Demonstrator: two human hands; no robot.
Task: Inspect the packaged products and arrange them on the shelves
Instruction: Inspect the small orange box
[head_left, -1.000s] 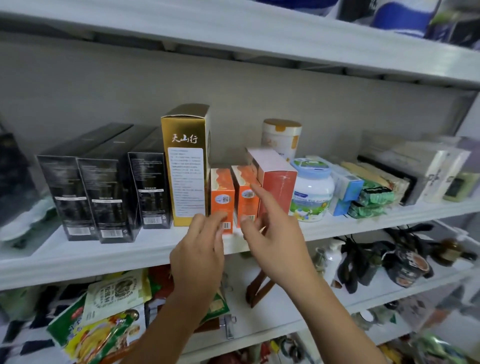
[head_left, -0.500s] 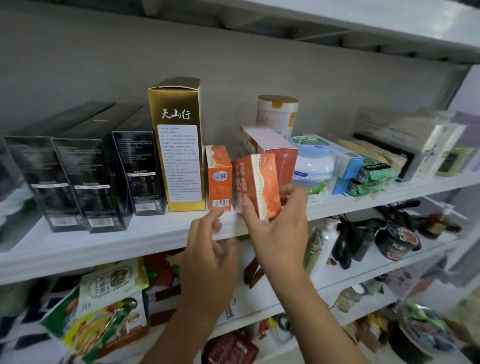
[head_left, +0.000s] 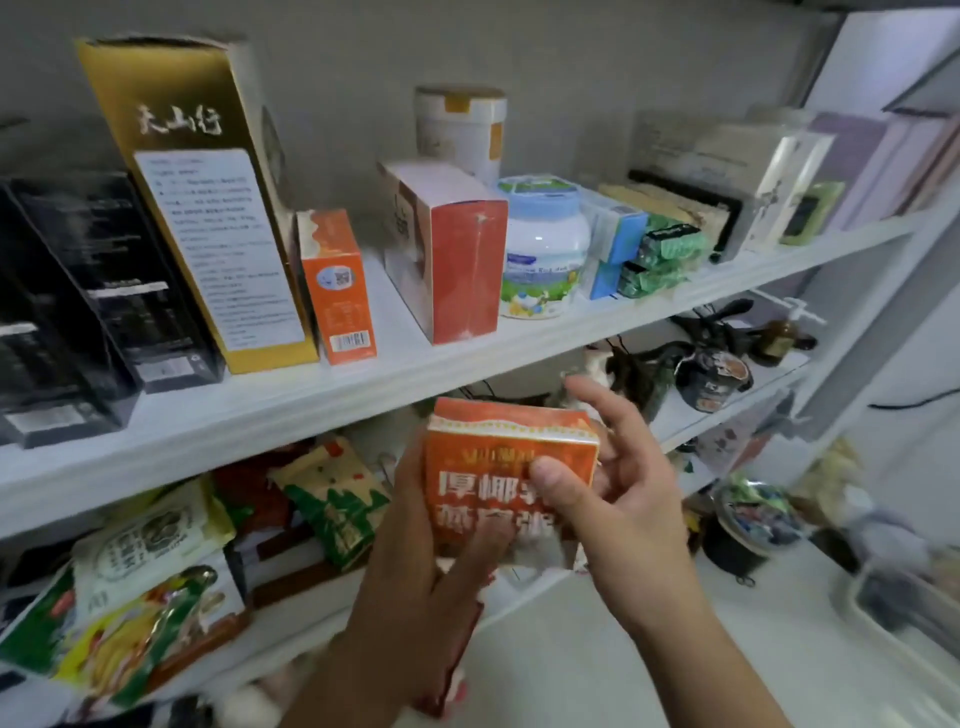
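We hold an orange box (head_left: 478, 467) in front of the shelf (head_left: 363, 387), just below its edge: left grip (head_left: 415, 571) curled round its left side, right grip (head_left: 623, 499) clasping its right, thumb on the front; a twin box (head_left: 337, 291) stands on the shelf

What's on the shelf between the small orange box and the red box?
Nothing. The head view shows bare shelf between the orange box and the red box. The left hand and right hand hold a second orange box.
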